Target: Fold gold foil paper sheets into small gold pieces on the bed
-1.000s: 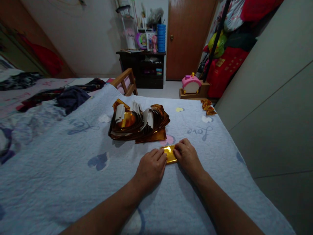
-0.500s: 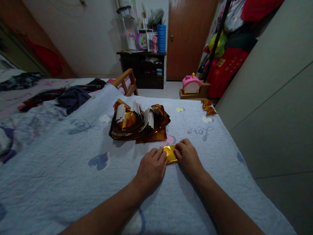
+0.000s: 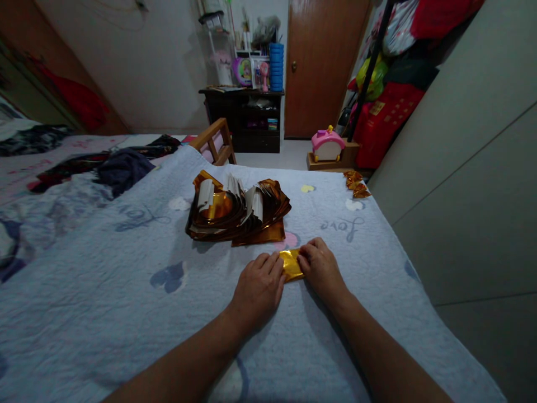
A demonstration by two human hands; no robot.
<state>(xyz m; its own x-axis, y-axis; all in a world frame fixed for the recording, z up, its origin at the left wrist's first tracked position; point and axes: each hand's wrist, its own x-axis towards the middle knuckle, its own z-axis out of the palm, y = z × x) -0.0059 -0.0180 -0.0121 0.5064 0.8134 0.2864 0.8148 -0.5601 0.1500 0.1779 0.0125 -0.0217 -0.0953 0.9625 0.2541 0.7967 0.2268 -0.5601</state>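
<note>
A small folded sheet of gold foil paper (image 3: 291, 265) lies on the blue bedspread between my hands. My left hand (image 3: 260, 282) is closed at its left end, fingers together and pressing on it. At the right end, my right hand (image 3: 321, 266) pinches the edge with thumb and fingers. Just beyond them rests a large bundle of gold foil sheets (image 3: 239, 215), bent into curves, with white paper backs showing. Several folded gold pieces (image 3: 356, 184) sit at the far right corner of the bedspread.
The blue bedspread (image 3: 197, 330) has heart and lettering prints. Rumpled clothes (image 3: 126, 170) lie to the left. Past the far edge stand a wooden chair (image 3: 216, 140), a dark cabinet (image 3: 255, 129) and a pink toy case (image 3: 327, 145). A pale cupboard wall (image 3: 465, 184) borders the right side.
Both hands stay on the gold sheet in almost the same pose. The whole view has shifted very slightly.
</note>
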